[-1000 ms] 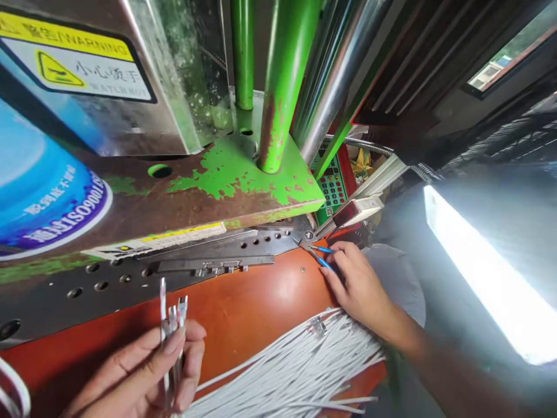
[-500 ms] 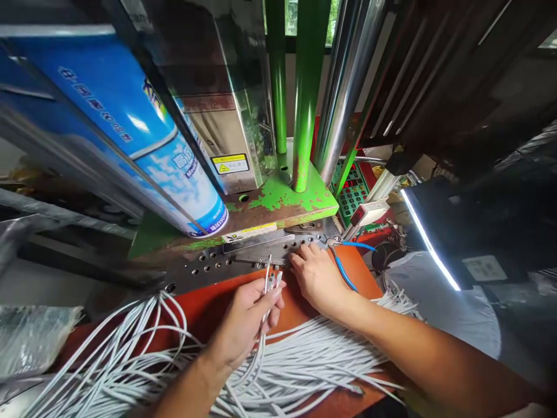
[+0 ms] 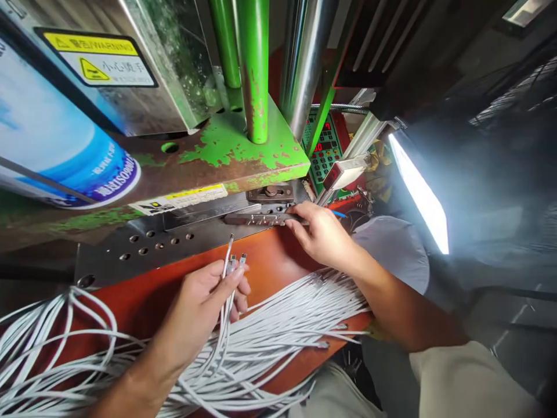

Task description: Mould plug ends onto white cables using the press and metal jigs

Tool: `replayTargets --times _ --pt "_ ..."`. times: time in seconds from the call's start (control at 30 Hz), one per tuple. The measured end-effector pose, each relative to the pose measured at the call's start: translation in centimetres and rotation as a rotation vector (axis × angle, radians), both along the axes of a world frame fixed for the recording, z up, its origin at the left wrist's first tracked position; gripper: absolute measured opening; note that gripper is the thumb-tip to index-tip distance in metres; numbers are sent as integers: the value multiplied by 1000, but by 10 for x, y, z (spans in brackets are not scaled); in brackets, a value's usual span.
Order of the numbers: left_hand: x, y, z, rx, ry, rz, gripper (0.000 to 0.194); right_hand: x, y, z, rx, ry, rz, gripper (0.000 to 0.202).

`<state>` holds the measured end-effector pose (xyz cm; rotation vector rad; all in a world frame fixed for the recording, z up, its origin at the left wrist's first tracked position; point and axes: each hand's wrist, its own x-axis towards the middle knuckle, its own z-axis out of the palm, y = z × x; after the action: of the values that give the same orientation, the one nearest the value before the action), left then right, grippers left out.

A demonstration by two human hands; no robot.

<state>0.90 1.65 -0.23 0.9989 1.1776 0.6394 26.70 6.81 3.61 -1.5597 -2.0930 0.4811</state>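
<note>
My left hand (image 3: 215,293) is closed on several white cables (image 3: 226,316), their small connector ends (image 3: 237,259) sticking up past the thumb and fingertips. One cable tip stands higher than the others. To the right, my right hand (image 3: 322,232) has its thumb and fingers around the right end of a narrow dark metal bar (image 3: 256,219) with small pins along its front edge. This bar lies on the dark perforated metal plate (image 3: 126,238) of the press. Behind my right hand a bit of blue plier handle (image 3: 339,214) shows.
A large pile of white cables (image 3: 278,331) covers much of the orange-red work surface (image 3: 270,252). Ahead stands the green press frame (image 3: 278,145) with upright columns and a warning label. A blue-and-white spray can (image 3: 87,157) is at left, a bright lamp (image 3: 420,194) at right.
The view has shifted closer and to the right. My right hand now grips the metal bar's end, where before it rested beside it. The cable ends in my left hand now sit apart from the bar.
</note>
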Motion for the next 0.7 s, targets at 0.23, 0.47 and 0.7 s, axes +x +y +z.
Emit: replayTargets --times 0.23,0.47,0.7 --pt "3 2 0 28 17 13 40 -15 -20 -15 -87 92 81 8" --pt "8 2 3 -1 31 -15 41 -33 -31 -35 -119 256 164 12" --pt "11 3 4 -1 34 -14 38 -41 -30 -43 -62 218 174 12"
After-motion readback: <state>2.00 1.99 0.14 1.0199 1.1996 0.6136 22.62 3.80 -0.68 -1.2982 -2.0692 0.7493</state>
